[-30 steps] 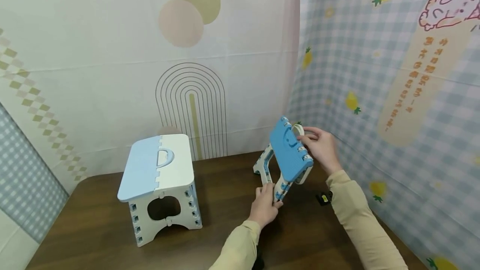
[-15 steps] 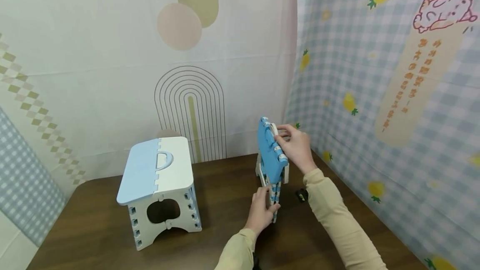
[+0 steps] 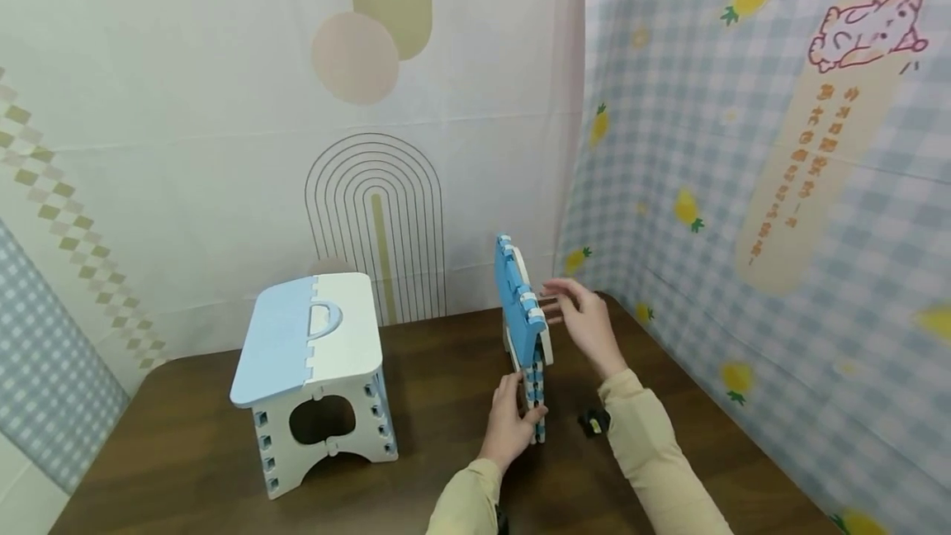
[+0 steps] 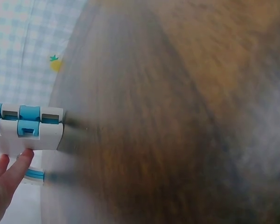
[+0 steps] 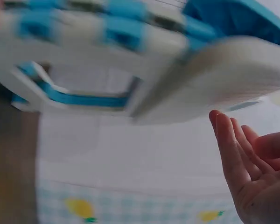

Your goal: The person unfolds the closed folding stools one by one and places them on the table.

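Note:
A blue and white folding stool (image 3: 516, 295) stands nearly folded flat on the right half of the table, its seat halves tipped up. My left hand (image 3: 508, 423) grips its near leg edge, with fingers on the left side and thumb on the right. Two fingertips press the white leg panel (image 4: 49, 135) in the left wrist view. To the right of the seat, my right hand (image 3: 583, 320) is open and holds nothing. Its fingertips are close to the white seat half (image 5: 224, 70) in the right wrist view.
A second stool (image 3: 297, 337), pale blue and white, stands unfolded on the left of the brown table (image 3: 438, 436). Patterned cloth (image 3: 513, 64) hangs behind, and checked cloth (image 3: 669, 155) along the right. A small black object (image 3: 593, 422) shows beside the right cuff.
The stool has turned more edge-on and its seat halves have folded closer together. My right hand has let go of the white handle and moved away from the seat. My left hand keeps its hold.

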Motion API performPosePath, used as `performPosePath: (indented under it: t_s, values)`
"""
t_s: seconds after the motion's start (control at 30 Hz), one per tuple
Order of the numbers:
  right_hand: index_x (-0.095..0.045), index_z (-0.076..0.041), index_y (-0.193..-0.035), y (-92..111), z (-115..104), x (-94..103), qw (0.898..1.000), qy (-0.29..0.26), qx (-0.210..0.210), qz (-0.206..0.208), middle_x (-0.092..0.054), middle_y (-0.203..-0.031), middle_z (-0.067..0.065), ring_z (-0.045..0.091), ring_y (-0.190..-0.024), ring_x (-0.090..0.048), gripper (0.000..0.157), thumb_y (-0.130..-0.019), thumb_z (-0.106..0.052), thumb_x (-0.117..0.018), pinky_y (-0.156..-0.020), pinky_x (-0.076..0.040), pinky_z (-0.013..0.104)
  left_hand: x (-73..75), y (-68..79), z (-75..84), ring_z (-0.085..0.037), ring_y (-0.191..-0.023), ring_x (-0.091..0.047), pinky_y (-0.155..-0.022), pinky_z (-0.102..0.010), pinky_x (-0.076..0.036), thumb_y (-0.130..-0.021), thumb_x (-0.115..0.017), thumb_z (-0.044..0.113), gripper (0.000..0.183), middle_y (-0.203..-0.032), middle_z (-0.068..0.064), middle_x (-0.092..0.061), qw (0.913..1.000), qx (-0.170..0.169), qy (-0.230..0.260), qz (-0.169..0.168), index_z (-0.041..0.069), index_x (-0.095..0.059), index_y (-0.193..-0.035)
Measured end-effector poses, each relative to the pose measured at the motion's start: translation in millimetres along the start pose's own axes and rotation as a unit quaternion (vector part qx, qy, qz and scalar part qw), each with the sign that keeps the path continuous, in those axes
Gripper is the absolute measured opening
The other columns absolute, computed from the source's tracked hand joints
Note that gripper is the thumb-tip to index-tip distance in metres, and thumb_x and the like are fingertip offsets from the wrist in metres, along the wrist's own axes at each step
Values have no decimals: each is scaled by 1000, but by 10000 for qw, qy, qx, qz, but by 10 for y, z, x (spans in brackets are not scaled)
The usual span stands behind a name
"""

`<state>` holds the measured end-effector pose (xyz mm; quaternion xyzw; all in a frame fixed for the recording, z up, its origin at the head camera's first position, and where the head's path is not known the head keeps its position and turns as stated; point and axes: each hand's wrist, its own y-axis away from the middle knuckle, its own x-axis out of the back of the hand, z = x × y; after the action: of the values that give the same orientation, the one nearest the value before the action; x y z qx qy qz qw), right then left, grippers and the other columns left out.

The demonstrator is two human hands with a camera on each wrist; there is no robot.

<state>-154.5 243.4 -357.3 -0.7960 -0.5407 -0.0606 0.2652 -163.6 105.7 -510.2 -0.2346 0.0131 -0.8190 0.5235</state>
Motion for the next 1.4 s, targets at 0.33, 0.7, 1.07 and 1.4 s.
performPosePath:
  t_s: [0.33,0.7,1.07,1.4]
  values:
    - [-53,-4,-135,660,743,-260,9927,-411,-1120,-192,-57,-136,19,32,-120,-58,35,-102,-14,-47,-101,-49,47,-4,-21,-11,-22,-112,-51,-84,-37,-52,-91,-68,15,50,-126,-6,-53,9999,-13,77,96,14,-48,-137]
    - [-35,-8,-149,787,996,-483,9944,-504,-793,-481,-47,-145,21,37,-131,-48,58,-101,-37,-50,-99,-50,48,-14,-71,39,-28,-121,-48,-98,-48,-48,-92,-66,12,43,-130,-9,-51,9995,-55,-318,-71,12,-48,-131]
    - [-40,-6,-147,707,1126,-344,9934,-478,-585,-859,-51,-143,21,37,-130,-51,53,-101,-29,-52,-102,-49,50,72,-55,6,-24,-111,-54,-90,-44,-52,-90,-69,14,40,-124,-7,-53,9996,-73,-172,-198,13,-50,-125]
    - [-42,-3,-145,678,1166,-265,9954,-204,-487,-803,-53,-139,23,37,-124,-55,53,-101,-29,-53,-99,-50,49,232,-59,-60,-25,-110,-55,-90,-44,-50,-89,-70,12,41,-123,-9,-53,9995,-35,-208,-251,11,-51,-125]
